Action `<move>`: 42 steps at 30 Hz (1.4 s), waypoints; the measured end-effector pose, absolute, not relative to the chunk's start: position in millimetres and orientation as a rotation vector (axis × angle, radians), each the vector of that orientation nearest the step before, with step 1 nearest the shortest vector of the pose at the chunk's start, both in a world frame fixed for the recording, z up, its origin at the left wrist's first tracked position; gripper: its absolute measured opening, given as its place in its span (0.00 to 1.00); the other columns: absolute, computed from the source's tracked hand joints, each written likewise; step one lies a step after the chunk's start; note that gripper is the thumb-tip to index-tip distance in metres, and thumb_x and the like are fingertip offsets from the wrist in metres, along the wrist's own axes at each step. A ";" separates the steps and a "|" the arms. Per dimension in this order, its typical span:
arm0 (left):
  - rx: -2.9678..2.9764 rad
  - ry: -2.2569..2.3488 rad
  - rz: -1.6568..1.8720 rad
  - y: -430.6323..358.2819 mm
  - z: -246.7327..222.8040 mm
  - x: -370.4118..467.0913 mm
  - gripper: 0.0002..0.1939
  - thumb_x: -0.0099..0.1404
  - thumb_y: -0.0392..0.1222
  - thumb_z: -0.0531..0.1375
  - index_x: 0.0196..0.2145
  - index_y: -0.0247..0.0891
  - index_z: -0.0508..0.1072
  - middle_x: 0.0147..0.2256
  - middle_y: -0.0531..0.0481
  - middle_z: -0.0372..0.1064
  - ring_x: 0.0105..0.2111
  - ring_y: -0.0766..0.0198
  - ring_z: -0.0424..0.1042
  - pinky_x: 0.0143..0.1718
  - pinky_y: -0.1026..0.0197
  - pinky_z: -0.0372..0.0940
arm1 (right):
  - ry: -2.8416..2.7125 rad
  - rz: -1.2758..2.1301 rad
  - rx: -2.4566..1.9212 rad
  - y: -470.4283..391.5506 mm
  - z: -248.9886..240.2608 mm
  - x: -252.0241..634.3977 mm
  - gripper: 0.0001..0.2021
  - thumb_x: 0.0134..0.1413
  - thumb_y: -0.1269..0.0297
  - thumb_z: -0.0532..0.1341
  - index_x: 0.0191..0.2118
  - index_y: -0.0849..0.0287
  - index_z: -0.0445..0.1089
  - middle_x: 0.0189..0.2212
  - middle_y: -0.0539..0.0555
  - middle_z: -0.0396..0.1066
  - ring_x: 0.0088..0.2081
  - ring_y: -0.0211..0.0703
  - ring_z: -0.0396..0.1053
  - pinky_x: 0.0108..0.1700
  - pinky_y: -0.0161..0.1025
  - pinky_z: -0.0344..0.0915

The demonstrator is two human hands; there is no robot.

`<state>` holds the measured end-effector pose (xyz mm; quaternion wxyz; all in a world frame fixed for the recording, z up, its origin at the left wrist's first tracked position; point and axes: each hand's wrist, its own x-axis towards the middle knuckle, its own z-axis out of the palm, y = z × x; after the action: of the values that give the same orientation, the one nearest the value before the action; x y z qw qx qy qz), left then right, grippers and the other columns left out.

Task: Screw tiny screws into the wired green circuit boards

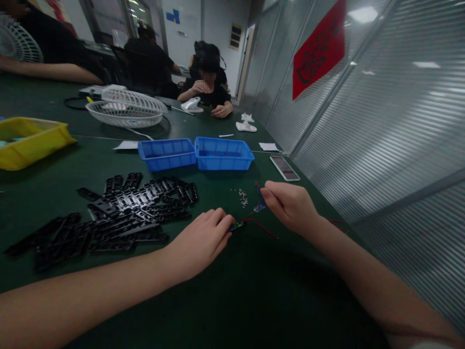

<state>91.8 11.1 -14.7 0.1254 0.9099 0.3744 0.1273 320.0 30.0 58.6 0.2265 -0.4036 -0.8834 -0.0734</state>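
My left hand point(203, 237) is closed on a small green circuit board point(238, 226) low over the table, and a red wire point(262, 227) trails from it to the right. My right hand point(290, 201) grips a screwdriver with a clear bluish handle point(259, 207). Its thin shaft slants down and left towards the board; I cannot tell whether the tip touches it. A red and blue bit shows above the right thumb, too small to make out. Small screws point(243, 198) lie scattered just beyond the hands. Left of them spreads a heap of black plastic strips point(134, 213).
Two blue bins point(224, 154) stand side by side beyond the screws. A phone point(285, 168) lies near the right table edge, beside the ribbed partition. Further off are a yellow bin point(32, 145), a white fan grille point(125, 109) and white plastic parts point(246, 126). Several people sit around.
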 end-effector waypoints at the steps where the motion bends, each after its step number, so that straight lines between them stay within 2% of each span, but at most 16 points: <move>1: 2.650 1.095 0.370 11.0 -14.8 91.9 0.10 0.71 0.42 0.47 0.46 0.38 0.64 0.42 0.46 0.61 0.41 0.57 0.63 0.45 0.51 0.63 | -2.441 -0.251 -1.145 29.7 58.3 320.4 0.17 0.65 0.59 0.48 0.25 0.58 0.58 0.19 0.46 0.55 0.21 0.33 0.54 0.25 0.36 0.48; 4: 2.649 1.100 0.369 10.8 -14.8 92.5 0.11 0.72 0.42 0.46 0.46 0.38 0.64 0.42 0.46 0.61 0.41 0.57 0.63 0.44 0.51 0.63 | -2.437 -0.307 -1.198 29.2 57.3 320.7 0.16 0.65 0.59 0.47 0.28 0.58 0.63 0.21 0.48 0.60 0.25 0.36 0.59 0.27 0.37 0.51; 6: 2.646 1.095 0.370 10.8 -14.6 92.7 0.11 0.72 0.42 0.46 0.46 0.39 0.64 0.42 0.46 0.61 0.41 0.57 0.63 0.44 0.51 0.63 | -2.427 -0.212 -1.143 28.4 56.6 319.6 0.14 0.64 0.63 0.46 0.34 0.60 0.67 0.28 0.52 0.65 0.31 0.38 0.64 0.33 0.37 0.57; 8: 2.640 1.092 0.370 10.7 -14.3 92.6 0.11 0.72 0.42 0.46 0.46 0.39 0.64 0.42 0.46 0.61 0.40 0.57 0.62 0.44 0.51 0.63 | -2.406 -0.093 -1.050 27.1 55.9 317.7 0.13 0.63 0.68 0.46 0.41 0.60 0.67 0.35 0.54 0.66 0.36 0.39 0.65 0.38 0.37 0.60; 11: 2.624 1.097 0.373 10.5 -14.0 91.8 0.11 0.72 0.41 0.46 0.46 0.39 0.64 0.42 0.46 0.61 0.40 0.57 0.62 0.44 0.51 0.63 | -2.363 0.032 -0.959 25.2 53.8 315.3 0.11 0.61 0.71 0.49 0.47 0.61 0.63 0.34 0.52 0.64 0.33 0.36 0.64 0.36 0.36 0.61; 14: 2.610 1.100 0.376 10.3 -13.9 91.2 0.11 0.71 0.41 0.46 0.46 0.40 0.64 0.42 0.46 0.61 0.40 0.58 0.63 0.43 0.51 0.63 | -2.318 0.091 -0.890 24.9 51.2 315.6 0.06 0.60 0.69 0.54 0.44 0.60 0.61 0.32 0.49 0.64 0.28 0.32 0.61 0.30 0.32 0.59; 17: 2.616 1.097 0.369 10.4 -14.1 91.1 0.11 0.71 0.42 0.46 0.46 0.39 0.64 0.42 0.46 0.61 0.40 0.57 0.62 0.44 0.51 0.63 | -2.305 0.095 -0.865 26.0 50.4 317.4 0.06 0.59 0.68 0.58 0.43 0.59 0.63 0.33 0.49 0.66 0.27 0.30 0.60 0.29 0.31 0.58; 25: 2.622 1.107 0.356 11.1 -11.6 91.2 0.11 0.72 0.41 0.46 0.47 0.39 0.64 0.42 0.46 0.60 0.41 0.57 0.62 0.44 0.51 0.63 | -2.294 0.151 -0.884 26.7 58.3 318.0 0.14 0.62 0.71 0.53 0.52 0.58 0.65 0.37 0.52 0.68 0.32 0.34 0.63 0.33 0.34 0.61; 30: 2.620 1.116 0.359 9.5 -11.4 91.2 0.11 0.71 0.41 0.46 0.47 0.40 0.64 0.42 0.46 0.61 0.41 0.58 0.62 0.44 0.51 0.63 | -2.262 0.233 -0.872 27.2 62.7 317.1 0.12 0.62 0.71 0.54 0.50 0.58 0.68 0.38 0.52 0.68 0.37 0.35 0.65 0.36 0.34 0.62; 36: 2.629 1.112 0.343 10.3 -10.8 92.4 0.11 0.72 0.41 0.46 0.47 0.39 0.64 0.42 0.46 0.61 0.41 0.58 0.62 0.44 0.51 0.63 | -2.266 0.234 -0.907 27.6 64.2 317.0 0.09 0.62 0.67 0.55 0.46 0.59 0.68 0.38 0.52 0.68 0.36 0.35 0.65 0.34 0.34 0.61; 39: 2.630 1.104 0.349 11.2 -11.7 92.1 0.11 0.72 0.41 0.45 0.47 0.39 0.64 0.42 0.46 0.61 0.41 0.58 0.63 0.45 0.51 0.63 | -2.261 0.226 -0.942 27.9 63.1 317.6 0.05 0.62 0.64 0.56 0.39 0.60 0.66 0.33 0.50 0.67 0.31 0.33 0.63 0.31 0.33 0.58; 42: 2.626 1.101 0.362 11.4 -13.5 91.6 0.12 0.72 0.42 0.45 0.47 0.39 0.64 0.42 0.46 0.61 0.41 0.58 0.63 0.45 0.51 0.63 | -2.327 0.079 -1.022 27.6 60.6 318.1 0.09 0.63 0.62 0.53 0.31 0.58 0.61 0.25 0.47 0.60 0.25 0.33 0.58 0.28 0.34 0.53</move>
<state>91.6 11.4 -13.5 0.1353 0.9065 0.3800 0.1251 318.1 27.6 60.6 0.2948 -0.3842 -0.8744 0.0297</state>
